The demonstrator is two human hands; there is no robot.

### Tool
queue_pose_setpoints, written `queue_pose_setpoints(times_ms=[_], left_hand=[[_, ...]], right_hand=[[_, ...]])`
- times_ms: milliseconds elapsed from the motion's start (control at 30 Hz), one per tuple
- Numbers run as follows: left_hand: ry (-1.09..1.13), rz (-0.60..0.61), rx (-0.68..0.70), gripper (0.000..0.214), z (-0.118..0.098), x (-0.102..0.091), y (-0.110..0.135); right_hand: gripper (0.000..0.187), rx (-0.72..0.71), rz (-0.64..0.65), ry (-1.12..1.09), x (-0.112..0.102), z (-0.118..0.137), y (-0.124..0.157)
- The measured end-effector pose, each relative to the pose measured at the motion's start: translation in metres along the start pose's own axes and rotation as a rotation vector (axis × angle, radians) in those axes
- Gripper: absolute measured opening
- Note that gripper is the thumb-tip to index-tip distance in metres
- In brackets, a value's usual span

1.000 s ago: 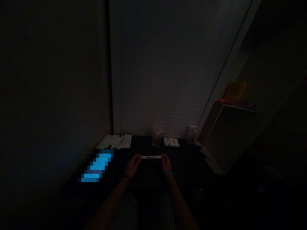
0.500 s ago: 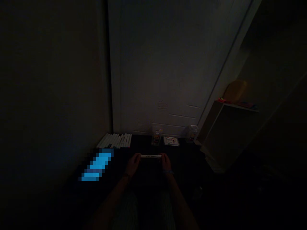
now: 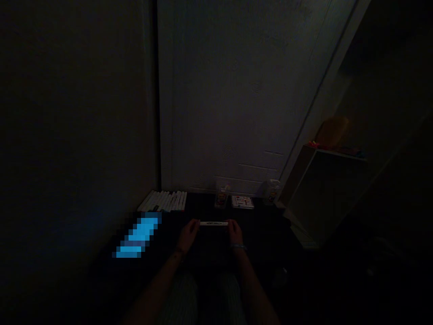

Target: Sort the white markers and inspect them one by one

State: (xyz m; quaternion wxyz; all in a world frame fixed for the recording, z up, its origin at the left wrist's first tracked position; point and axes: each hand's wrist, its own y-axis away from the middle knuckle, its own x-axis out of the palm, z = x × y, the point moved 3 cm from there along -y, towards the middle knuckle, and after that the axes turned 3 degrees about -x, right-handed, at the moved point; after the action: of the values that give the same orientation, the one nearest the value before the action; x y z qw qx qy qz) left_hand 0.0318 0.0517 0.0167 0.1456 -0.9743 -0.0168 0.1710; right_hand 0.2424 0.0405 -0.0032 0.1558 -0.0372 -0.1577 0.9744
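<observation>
A white marker with dark print on its barrel lies level between my two hands, over the dark table. My left hand pinches its left end. Closed on the right end is my right hand, with a band at the wrist. Beyond the hands, several white markers lie side by side in a row at the back left. A flat pack of markers rests behind the right hand. The dim light hides the finer detail of the fingers.
Two clear plastic containers with labels, one near the middle and one at the back right, stand against the pale panel. A glowing blue pixelated screen lies at left. To the right is a shelf unit.
The whole view has shifted very slightly, so things sit a little lower and to the right. Both hands still hold the marker in the same way.
</observation>
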Motion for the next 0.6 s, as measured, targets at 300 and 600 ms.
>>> queue_pose_setpoints(times_ms=[300,600], left_hand=[[-0.009,0.007,0.005,0.036,-0.0009,-0.0013,0.0004],[0.000,0.000,-0.001,0.036,0.0039,-0.0012,-0.0014]], right_hand=[[0.033,-0.033,0.003,0.017,-0.0008,0.0009,0.0000],[0.034,-0.043,0.002,0.007,0.0003,-0.0015,-0.0008]])
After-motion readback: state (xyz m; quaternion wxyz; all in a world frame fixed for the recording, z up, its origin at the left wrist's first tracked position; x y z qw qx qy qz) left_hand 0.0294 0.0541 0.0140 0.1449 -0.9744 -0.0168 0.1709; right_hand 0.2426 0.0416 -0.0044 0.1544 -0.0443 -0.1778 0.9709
